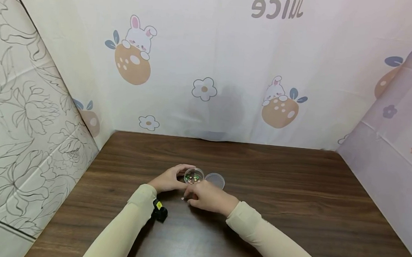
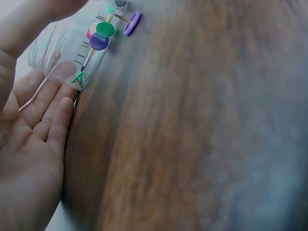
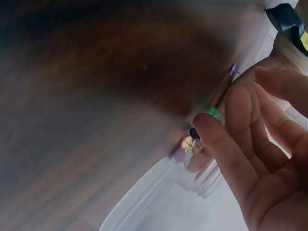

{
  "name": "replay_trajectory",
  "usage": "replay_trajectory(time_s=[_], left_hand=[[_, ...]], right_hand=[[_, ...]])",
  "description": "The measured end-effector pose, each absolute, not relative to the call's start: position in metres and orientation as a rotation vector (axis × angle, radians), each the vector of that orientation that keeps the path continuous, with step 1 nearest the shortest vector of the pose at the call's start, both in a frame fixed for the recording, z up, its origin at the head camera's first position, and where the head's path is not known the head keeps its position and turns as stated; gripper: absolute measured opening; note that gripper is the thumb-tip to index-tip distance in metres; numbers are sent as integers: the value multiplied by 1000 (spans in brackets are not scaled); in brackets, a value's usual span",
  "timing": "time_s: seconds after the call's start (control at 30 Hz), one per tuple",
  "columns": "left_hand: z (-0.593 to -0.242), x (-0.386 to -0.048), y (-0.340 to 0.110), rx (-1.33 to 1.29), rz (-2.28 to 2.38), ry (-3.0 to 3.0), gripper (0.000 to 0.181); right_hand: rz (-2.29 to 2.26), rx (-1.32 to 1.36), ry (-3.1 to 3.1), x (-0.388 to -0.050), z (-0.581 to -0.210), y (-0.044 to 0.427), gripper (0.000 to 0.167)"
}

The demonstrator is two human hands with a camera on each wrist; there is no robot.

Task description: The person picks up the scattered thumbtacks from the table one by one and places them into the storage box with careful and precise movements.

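My left hand holds a small clear round tub on the table, thumb and fingers on either side of its wall. Inside are several thumbtacks with flat coloured heads, some purple and green, their pins showing through the plastic. A lone purple-headed thumbtack lies on the table just outside the tub. Over that spot, my right hand hovers in front of the tub with fingers loosely bent. In the right wrist view nothing shows between its thumb and fingers, and the purple thumbtack lies beyond them.
A clear round lid lies right of the tub, partly behind the right hand. The dark wood table reaches a patterned cloth at the back. A black device is strapped to the left wrist.
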State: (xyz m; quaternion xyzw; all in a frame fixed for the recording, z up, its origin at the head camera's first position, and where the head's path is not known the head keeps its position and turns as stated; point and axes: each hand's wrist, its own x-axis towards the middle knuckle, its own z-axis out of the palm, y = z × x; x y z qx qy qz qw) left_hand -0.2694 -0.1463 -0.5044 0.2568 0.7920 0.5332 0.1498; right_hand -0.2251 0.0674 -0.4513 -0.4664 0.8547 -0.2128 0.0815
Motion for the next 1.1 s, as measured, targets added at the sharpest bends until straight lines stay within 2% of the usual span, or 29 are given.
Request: replay_trajectory(time_s=[0.3, 0.47, 0.67, 0.77, 1.1], left_hand=[[-506, -271, -146, 765, 1563, 2247, 70], [-505, -269, -145, 767, 1559, 2263, 70], [-479, -254, -143, 779, 1562, 2257, 67], [-477, -252, -143, 779, 1574, 2244, 67], [-476, -252, -142, 794, 1590, 2228, 68]], right_hand=[[-405, -1489, 2599, -222, -453, 59, 23], [-318, -1506, 2627, -219, -453, 56, 17], [-305, -1498, 2641, -216, -452, 54, 8], [-304, -1506, 2650, -215, -453, 54, 4], [-294, -1523, 2684, -216, -457, 54, 10]])
